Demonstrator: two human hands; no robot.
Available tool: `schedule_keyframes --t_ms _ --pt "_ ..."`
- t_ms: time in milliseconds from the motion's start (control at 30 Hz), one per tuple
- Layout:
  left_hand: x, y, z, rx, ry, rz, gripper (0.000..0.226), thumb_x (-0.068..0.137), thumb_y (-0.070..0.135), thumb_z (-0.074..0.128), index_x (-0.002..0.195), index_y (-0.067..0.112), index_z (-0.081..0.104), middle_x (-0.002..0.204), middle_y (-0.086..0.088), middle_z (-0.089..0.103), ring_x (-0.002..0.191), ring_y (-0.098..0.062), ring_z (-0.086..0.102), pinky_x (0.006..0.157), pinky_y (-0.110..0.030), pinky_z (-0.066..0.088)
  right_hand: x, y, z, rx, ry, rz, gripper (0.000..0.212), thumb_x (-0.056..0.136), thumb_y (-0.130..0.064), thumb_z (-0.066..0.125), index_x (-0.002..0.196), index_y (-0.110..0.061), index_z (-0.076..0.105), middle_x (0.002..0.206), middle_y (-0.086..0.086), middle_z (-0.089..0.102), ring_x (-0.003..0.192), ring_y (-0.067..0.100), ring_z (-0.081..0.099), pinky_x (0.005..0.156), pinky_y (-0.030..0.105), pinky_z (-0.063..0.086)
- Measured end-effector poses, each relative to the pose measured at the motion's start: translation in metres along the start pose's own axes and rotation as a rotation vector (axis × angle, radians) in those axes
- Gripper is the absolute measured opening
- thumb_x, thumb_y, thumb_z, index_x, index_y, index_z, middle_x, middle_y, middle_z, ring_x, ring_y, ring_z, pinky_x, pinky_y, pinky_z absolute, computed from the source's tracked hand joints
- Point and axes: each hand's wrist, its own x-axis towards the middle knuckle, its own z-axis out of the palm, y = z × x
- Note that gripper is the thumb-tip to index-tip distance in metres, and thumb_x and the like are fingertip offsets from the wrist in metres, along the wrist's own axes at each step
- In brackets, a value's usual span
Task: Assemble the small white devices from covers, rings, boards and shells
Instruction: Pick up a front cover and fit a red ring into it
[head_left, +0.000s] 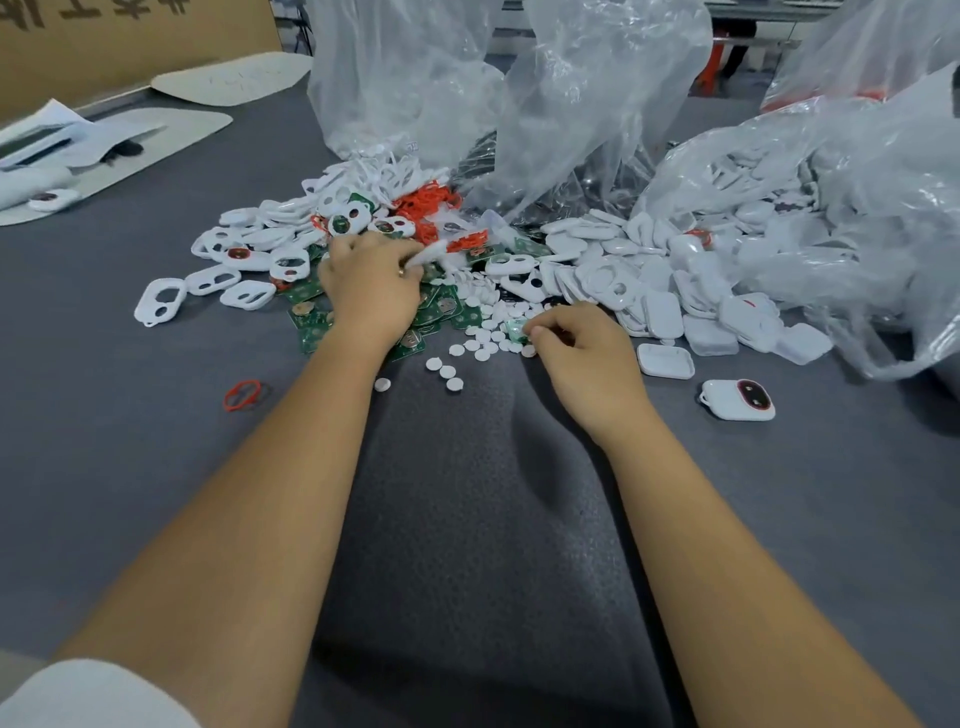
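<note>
Fingers (540, 330) of my right hand (587, 353) are curled, the tips pinching at something small among the white discs (470, 345); I cannot tell whether it is a disc or the greenish bit just beside them. My left hand (371, 291) lies knuckles-up over the boards (311, 319), fingers bent down into the heap and seeming to grip a white piece at their far side; the hold itself is hidden.

Nearest to me, a red ring (241, 395) lies alone on the grey table (467, 519), well apart from the heap. To my right sits a finished device (737, 399), white with a red-rimmed dark window, and near it an empty shell (666, 360).

Past my hands, the covers (244, 296) spread left, white with two cut-outs. More red rings (426, 208) are tangled farther back, and shells spill from the plastic bags (571, 104) on the right.

I judge all of it light. The covers and shells look stiff and smooth, likely slippery, best taken by their edges. The boards look thin and fragile, so I would hold them by the rim, off the components. The rings seem soft and apt to snag on each other.
</note>
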Motion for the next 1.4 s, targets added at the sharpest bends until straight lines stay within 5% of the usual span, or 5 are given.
schedule_keyframes --t_ms 367,900,1000,1167,1400 --pt "-0.033 0.046 -0.008 -0.971 -0.09 -0.099 0.017 0.101 0.013 0.047 0.109 0.02 0.061 0.102 0.0 0.07 0.073 -0.003 0.067 0.061 -0.016 0.052 0.0 0.001 0.0 0.163 0.135 -0.005 0.026 0.088 -0.02 0.059 0.113 -0.027 0.063 0.102 -0.008 0.053 0.085 0.004 0.055 0.086 0.027 0.047" --pt "0.006 -0.036 -0.055 -0.472 0.361 -0.327 0.04 0.087 0.019 0.052 0.053 0.017 0.032 0.052 0.001 0.024 0.049 -0.014 0.019 0.056 -0.029 0.018 -0.004 0.001 -0.003 0.141 0.078 0.017 0.015 0.09 -0.019 0.058 0.087 -0.032 0.065 0.101 -0.001 0.064 0.092 0.014 0.059 0.088 0.034 0.048" --pt "0.002 -0.065 -0.055 -0.46 0.235 -0.283 0.025 0.096 0.022 0.05 0.11 0.015 0.069 0.094 0.0 0.066 0.085 -0.012 0.057 0.081 -0.025 0.041 -0.003 0.002 -0.004 0.151 0.075 0.015 0.02 0.09 -0.019 0.058 0.081 -0.036 0.064 0.095 -0.005 0.065 0.09 0.014 0.059 0.085 0.033 0.048" --pt "0.001 -0.107 -0.061 0.107 0.047 -0.557 0.062 0.09 0.01 0.047 0.148 0.029 0.034 0.162 -0.014 0.012 0.148 -0.039 0.0 0.118 -0.055 0.003 -0.001 0.003 -0.002 0.154 0.076 0.035 0.02 0.09 -0.021 0.058 0.081 -0.037 0.066 0.089 -0.012 0.063 0.084 0.007 0.057 0.078 0.025 0.041" --pt "-0.005 -0.114 -0.066 -0.153 0.187 -0.352 0.032 0.082 0.004 0.053 0.101 0.02 0.073 0.114 -0.007 0.069 0.096 -0.028 0.063 0.081 -0.033 0.049 -0.001 0.002 -0.002 0.151 0.072 0.061 0.016 0.09 -0.022 0.058 0.086 -0.031 0.07 0.091 -0.009 0.065 0.088 0.009 0.057 0.079 0.025 0.04"
